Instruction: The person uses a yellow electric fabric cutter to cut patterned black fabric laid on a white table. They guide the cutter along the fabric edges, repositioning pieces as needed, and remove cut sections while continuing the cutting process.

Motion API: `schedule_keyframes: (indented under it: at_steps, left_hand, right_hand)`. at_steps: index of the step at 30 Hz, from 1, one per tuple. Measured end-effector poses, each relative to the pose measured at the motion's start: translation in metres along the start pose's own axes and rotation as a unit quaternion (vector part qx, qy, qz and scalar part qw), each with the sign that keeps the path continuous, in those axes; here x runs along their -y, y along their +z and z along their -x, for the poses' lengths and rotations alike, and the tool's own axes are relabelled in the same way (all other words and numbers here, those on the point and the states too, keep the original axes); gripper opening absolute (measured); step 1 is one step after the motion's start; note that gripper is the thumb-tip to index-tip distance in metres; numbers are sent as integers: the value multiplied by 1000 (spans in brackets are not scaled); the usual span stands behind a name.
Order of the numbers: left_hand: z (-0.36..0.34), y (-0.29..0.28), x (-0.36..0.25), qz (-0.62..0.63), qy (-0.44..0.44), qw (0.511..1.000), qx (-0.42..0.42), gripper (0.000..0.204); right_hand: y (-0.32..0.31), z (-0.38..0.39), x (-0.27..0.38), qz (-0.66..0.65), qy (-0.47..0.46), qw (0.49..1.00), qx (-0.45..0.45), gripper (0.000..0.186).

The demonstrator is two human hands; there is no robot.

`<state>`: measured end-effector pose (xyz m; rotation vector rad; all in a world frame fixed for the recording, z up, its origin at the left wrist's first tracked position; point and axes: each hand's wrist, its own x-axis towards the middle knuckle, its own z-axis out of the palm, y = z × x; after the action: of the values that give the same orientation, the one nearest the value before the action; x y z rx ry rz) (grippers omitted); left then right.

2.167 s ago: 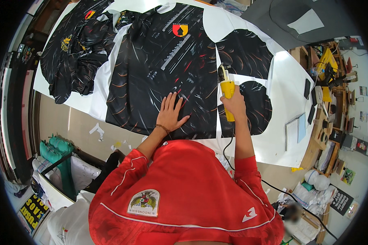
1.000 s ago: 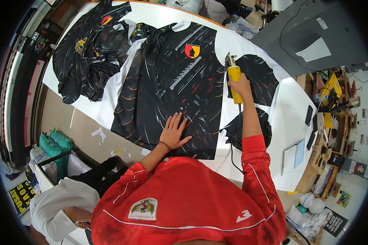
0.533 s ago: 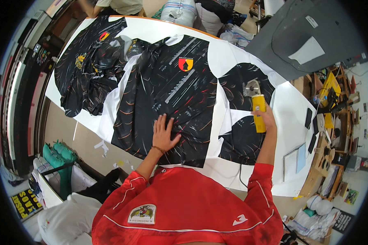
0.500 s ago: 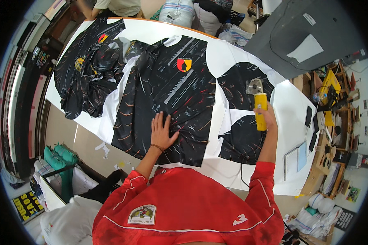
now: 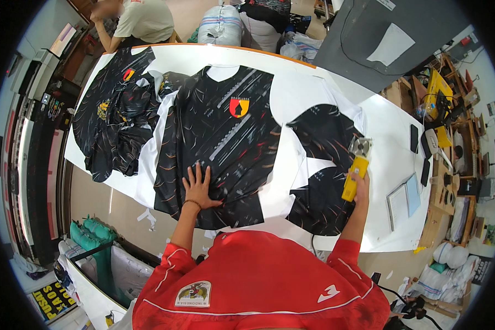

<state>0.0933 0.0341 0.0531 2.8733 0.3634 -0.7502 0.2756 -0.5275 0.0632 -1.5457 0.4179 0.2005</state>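
Note:
My left hand point(image 5: 197, 190) lies flat, fingers spread, on a black printed jersey panel point(image 5: 225, 137) with a red and yellow shield emblem. In my right hand point(image 5: 361, 187) is a yellow electric rotary cloth cutter point(image 5: 355, 179), gripped by its body. Its metal blade head points away from me, at the right edge of a smaller black cloth piece point(image 5: 324, 129). Another black cloth piece point(image 5: 319, 206) lies nearer me, partly under the cutter and my hand. White margin material shows between the panels. A cord runs near my right sleeve.
More crumpled black printed cloth point(image 5: 118, 121) covers the left of the white table point(image 5: 385, 231). At right are a notebook point(image 5: 404, 201) and dark flat objects point(image 5: 414, 138). A grey cabinet point(image 5: 363, 44) stands beyond. Another person point(image 5: 143, 22) sits at the far left; sacks point(image 5: 220, 27) stand behind the table.
The cutter has moved right from over the smaller cloth piece to its edge and now tilts rightward. My left hand has shifted slightly left on the panel. The whole view has shifted too.

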Motion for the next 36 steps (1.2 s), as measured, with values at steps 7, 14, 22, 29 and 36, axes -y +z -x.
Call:
schedule_keyframes:
  at_steps: [7,14,22,29,36]
  left_hand:
    - [45,0,23,3,-29,981,190,166]
    - [-58,-25,30,137,106,972,-158,112]
    - [-109,-34,19,31,-62,989,-133,130]
    - [-82,-36,2,12,-150,986,-64,145]
    - [-58,-18,-37,91,37,947,-305,86]
  right_hand:
    - [-43,85,-30,63,1,997,-50,50]
    - [35,122,2,126,-72,989,-19,49]
    - [117,132,-7,198,-56,969,139,56]
    - [141,143,-9,320,-42,938,127,61]
    - [137,128,-12,496,-77,860,87,70]
